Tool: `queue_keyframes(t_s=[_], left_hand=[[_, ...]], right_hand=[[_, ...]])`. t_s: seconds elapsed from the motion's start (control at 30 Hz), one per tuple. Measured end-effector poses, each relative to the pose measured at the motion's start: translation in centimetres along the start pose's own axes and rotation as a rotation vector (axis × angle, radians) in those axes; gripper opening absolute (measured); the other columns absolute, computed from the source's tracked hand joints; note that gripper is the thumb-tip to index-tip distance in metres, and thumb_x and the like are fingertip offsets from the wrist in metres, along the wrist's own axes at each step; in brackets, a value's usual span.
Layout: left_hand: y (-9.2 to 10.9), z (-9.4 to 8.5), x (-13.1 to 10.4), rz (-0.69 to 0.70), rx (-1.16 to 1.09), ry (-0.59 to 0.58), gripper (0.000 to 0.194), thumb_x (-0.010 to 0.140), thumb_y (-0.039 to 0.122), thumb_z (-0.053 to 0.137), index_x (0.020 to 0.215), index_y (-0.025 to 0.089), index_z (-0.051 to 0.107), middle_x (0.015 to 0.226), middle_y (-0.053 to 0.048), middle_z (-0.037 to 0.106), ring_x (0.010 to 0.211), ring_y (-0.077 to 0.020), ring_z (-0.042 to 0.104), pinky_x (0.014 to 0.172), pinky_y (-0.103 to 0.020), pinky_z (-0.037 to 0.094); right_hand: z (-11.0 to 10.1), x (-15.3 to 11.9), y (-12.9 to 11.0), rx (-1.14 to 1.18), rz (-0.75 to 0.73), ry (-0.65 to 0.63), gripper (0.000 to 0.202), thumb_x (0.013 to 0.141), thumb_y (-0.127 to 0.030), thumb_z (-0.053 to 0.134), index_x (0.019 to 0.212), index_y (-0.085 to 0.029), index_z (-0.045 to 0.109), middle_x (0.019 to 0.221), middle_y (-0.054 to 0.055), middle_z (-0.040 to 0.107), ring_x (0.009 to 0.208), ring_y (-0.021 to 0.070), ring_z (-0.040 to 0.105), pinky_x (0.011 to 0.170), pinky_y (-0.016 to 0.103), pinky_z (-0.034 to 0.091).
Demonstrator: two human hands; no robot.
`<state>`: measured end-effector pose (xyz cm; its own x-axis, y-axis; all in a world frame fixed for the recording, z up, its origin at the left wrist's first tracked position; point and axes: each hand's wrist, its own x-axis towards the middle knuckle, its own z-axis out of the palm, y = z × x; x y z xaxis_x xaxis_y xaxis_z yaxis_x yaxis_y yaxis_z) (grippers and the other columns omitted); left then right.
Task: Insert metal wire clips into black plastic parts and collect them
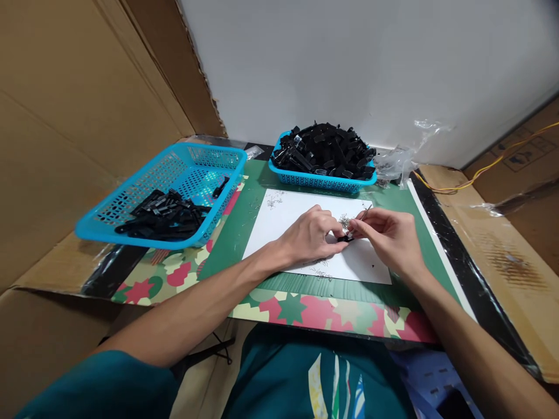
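My left hand point(315, 234) rests on a white sheet point(279, 233), its thumb and fingers closed on a small black plastic part point(345, 238). My right hand point(391, 235) pinches thin metal tweezers point(365, 213), slanting down toward that part. The fingers partly hide both the part and the tweezers' tips. Just beyond the fingertips lies a small heap of tiny metal springs or wire pieces point(345, 221). More of these tiny pieces are scattered at the sheet's upper left corner and along its front edge.
A blue basket point(323, 181) heaped with black plastic parts point(327, 148) stands at the back. At the left, a larger blue basket point(91, 228) holds fewer black parts point(166, 215). Clear plastic bags point(395, 163) and a yellow wire point(480, 170) lie at right. Cardboard walls point(65, 87) flank the table.
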<state>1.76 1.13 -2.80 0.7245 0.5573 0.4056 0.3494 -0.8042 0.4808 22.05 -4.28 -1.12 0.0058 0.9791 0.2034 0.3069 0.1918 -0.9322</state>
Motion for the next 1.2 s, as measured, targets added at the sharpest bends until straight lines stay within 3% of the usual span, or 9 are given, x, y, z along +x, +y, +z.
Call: queue_keyframes(t_s=[0.3,0.57,0.7,0.87,1.03,1.2], left_hand=[[-0.1,0.3,0.0,-0.013,-0.081,0.023,0.010,0.086,0.028,0.076,0.082,0.019,0.076,0.072,0.001,0.073,0.069,-0.0165,0.064,0.082,-0.036,0.045],[-0.4,0.2,-0.1,0.003,-0.114,0.051,0.012,0.085,0.024,0.074,0.076,0.017,0.073,0.067,0.002,0.067,0.065,-0.0141,0.060,0.077,-0.033,0.043],[-0.6,0.1,-0.2,-0.013,-0.070,0.067,0.014,0.084,0.027,0.075,0.074,0.018,0.074,0.066,0.001,0.067,0.065,-0.0153,0.059,0.072,-0.032,0.043],[-0.4,-0.2,-0.2,-0.025,-0.035,0.095,0.010,0.081,0.025,0.080,0.076,0.019,0.075,0.071,0.000,0.074,0.069,-0.0170,0.066,0.078,-0.035,0.044],[0.1,-0.8,-0.3,-0.014,0.001,0.149,0.016,0.089,0.034,0.078,0.090,0.018,0.075,0.087,-0.004,0.080,0.078,-0.0199,0.070,0.081,-0.037,0.044],[0.2,-1.1,-0.2,-0.032,0.023,0.228,0.011,0.095,0.027,0.071,0.102,0.019,0.070,0.097,-0.004,0.078,0.085,-0.0195,0.069,0.087,-0.038,0.045]], right_hand=[[0.3,-0.6,0.0,-0.173,-0.072,0.032,0.020,0.090,-0.038,0.075,0.080,-0.021,0.075,0.078,0.007,0.080,0.073,0.0261,0.079,0.067,0.036,0.064],[1.2,-1.1,0.2,-0.334,-0.189,0.098,0.015,0.091,-0.033,0.072,0.082,-0.023,0.076,0.077,0.005,0.080,0.068,0.0220,0.077,0.067,0.034,0.062],[1.8,-0.9,0.3,-0.218,-0.130,0.111,0.015,0.089,-0.034,0.073,0.080,-0.023,0.074,0.079,0.005,0.080,0.069,0.0224,0.076,0.070,0.035,0.061],[2.1,-0.5,0.2,-0.081,-0.150,0.174,0.018,0.092,-0.034,0.072,0.080,-0.021,0.071,0.076,0.006,0.079,0.067,0.0211,0.075,0.066,0.032,0.060],[0.3,0.6,0.6,0.092,-0.175,0.353,0.021,0.098,-0.040,0.066,0.096,-0.019,0.067,0.084,0.008,0.078,0.078,0.0226,0.077,0.076,0.036,0.064],[-1.5,1.6,1.4,0.190,-0.159,0.487,0.023,0.098,-0.042,0.065,0.102,-0.020,0.066,0.084,0.007,0.076,0.076,0.0218,0.074,0.077,0.037,0.062]])
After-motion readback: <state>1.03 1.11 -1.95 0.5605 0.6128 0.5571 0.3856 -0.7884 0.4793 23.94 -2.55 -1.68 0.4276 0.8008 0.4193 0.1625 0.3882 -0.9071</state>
